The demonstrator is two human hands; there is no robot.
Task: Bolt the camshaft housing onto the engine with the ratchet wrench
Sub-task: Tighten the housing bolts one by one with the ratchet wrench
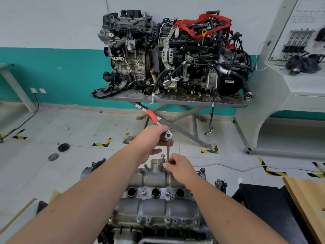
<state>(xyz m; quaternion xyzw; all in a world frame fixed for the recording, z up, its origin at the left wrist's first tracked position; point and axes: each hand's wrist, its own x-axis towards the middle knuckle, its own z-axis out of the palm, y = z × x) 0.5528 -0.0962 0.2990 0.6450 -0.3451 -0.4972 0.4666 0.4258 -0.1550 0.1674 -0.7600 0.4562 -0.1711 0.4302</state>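
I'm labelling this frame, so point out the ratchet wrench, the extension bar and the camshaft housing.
ratchet wrench (168, 135), head view, on its round head.
extension bar (168, 153), head view, mid-shaft.
camshaft housing (154, 177), head view, on its rounded top.

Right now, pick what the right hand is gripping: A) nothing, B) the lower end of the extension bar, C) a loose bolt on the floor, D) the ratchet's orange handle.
B: the right hand pinches the bottom of the extension bar at the camshaft housing, while the left hand holds the ratchet head.
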